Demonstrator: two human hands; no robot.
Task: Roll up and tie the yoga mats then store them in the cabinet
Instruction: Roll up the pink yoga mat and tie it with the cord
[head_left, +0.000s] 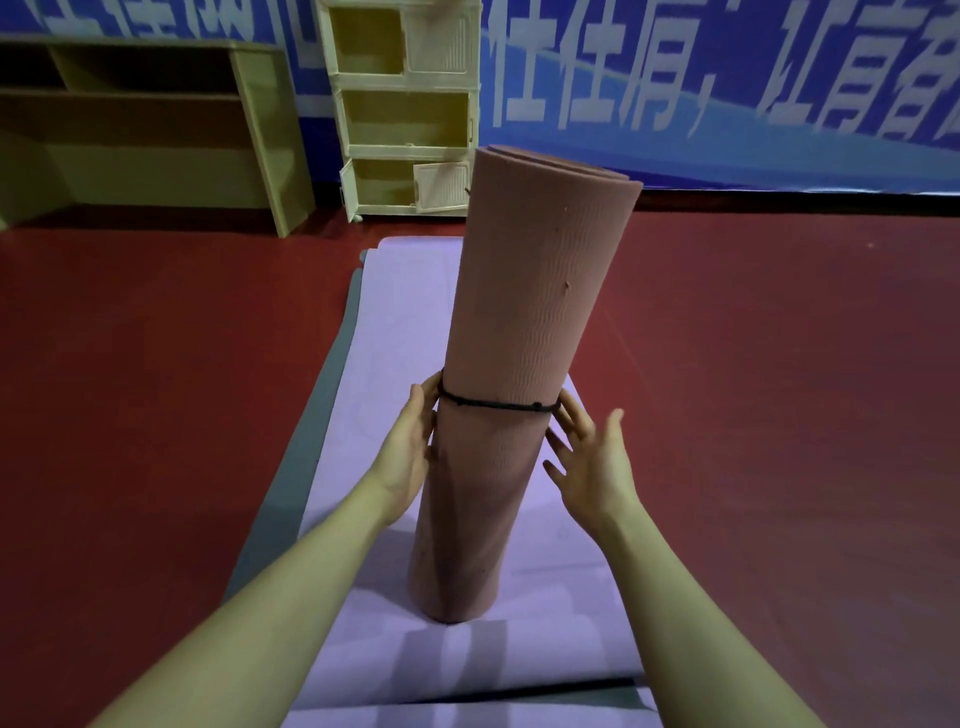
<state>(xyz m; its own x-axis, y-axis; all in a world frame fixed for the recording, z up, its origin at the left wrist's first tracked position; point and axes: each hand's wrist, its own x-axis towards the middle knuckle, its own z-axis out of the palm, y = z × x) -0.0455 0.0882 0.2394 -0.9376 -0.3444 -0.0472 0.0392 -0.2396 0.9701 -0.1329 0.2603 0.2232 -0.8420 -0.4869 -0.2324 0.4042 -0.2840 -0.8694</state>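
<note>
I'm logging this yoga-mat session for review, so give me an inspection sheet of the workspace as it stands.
Surface: red floor, with a purple mat unrolled flat over a grey mat.
Job's things: pink mat rolled, standing on end on the purple mat, leaning slightly; black tie around its lower half. Cream cabinet at the wall, doors open.
Clutter: nothing seen.
Hands: left hand flat against the roll's left side at the tie; right hand open at its right side, fingertips at the tie.
Cables: nothing seen.
Surroundings: wooden shelf unit left of the cabinet; blue banner with white lettering behind.
</note>
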